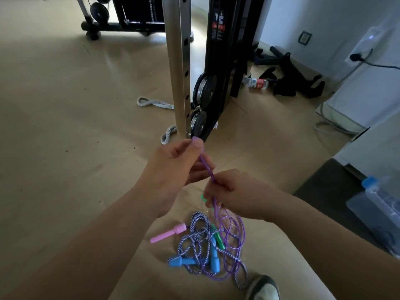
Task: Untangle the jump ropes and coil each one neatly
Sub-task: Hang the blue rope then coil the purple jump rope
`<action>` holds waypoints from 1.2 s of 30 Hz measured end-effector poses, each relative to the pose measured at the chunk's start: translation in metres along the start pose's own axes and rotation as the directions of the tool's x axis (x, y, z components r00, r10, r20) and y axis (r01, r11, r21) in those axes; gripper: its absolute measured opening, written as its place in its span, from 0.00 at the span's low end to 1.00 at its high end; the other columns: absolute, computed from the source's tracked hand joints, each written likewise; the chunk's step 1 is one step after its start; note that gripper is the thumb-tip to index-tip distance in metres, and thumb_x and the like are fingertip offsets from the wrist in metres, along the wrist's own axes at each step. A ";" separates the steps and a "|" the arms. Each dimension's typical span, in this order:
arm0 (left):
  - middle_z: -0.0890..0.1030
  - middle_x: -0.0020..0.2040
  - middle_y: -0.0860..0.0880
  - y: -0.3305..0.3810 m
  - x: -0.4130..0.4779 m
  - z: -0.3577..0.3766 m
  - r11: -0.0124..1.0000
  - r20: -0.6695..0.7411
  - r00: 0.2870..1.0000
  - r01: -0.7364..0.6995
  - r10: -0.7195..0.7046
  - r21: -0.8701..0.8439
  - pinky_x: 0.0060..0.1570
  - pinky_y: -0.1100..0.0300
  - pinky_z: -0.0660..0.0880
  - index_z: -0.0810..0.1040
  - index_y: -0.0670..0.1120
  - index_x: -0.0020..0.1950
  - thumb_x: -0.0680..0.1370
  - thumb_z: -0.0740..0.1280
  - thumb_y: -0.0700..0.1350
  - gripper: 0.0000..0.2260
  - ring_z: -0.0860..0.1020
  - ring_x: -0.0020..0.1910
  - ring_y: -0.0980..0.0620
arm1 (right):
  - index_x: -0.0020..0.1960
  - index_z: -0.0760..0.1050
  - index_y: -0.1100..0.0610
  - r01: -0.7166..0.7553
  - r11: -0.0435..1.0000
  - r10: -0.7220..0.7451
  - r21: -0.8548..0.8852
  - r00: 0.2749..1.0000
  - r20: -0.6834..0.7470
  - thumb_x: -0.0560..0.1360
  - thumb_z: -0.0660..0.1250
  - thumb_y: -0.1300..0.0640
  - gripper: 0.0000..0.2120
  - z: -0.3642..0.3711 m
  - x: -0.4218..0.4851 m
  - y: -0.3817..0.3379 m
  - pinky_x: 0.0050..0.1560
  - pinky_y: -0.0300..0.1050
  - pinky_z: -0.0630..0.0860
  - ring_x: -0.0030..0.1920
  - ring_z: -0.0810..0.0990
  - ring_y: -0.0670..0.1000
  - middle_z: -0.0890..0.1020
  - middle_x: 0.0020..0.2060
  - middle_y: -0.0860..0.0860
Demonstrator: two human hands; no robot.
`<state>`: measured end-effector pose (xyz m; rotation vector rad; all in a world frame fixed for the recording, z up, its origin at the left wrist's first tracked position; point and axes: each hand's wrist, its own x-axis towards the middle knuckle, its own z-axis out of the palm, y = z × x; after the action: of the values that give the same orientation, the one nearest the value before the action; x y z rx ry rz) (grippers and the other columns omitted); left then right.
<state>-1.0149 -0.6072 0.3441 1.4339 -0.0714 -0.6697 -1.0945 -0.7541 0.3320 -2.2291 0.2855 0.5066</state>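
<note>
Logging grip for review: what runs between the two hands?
A short stretch of purple jump rope, held by left hand and right hand; head view.

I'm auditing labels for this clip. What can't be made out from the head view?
1. Purple handle: head view, wrapped by the left hand; only its tip shows.
2. Green piece: head view, mostly behind the right hand, which grips the purple rope.
3. Rope pile: head view, too tangled and blurred to count ropes.
4. Shoe: head view, cut by the bottom edge.
</note>
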 end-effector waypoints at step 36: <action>0.85 0.43 0.53 -0.017 -0.023 -0.016 0.473 0.361 0.892 -0.203 -0.271 0.857 0.51 0.61 0.81 0.84 0.49 0.55 0.81 0.66 0.43 0.07 0.84 0.45 0.56 | 0.60 0.75 0.62 0.104 0.503 0.041 0.858 0.989 -0.143 0.87 0.55 0.54 0.14 -0.018 -0.008 -0.026 0.38 0.49 0.84 0.43 0.87 0.58 0.86 0.41 0.59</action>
<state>-1.0335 -0.5821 0.3335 2.2584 -0.9046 -1.0849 -1.0876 -0.7509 0.3632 -1.2448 0.4558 0.0983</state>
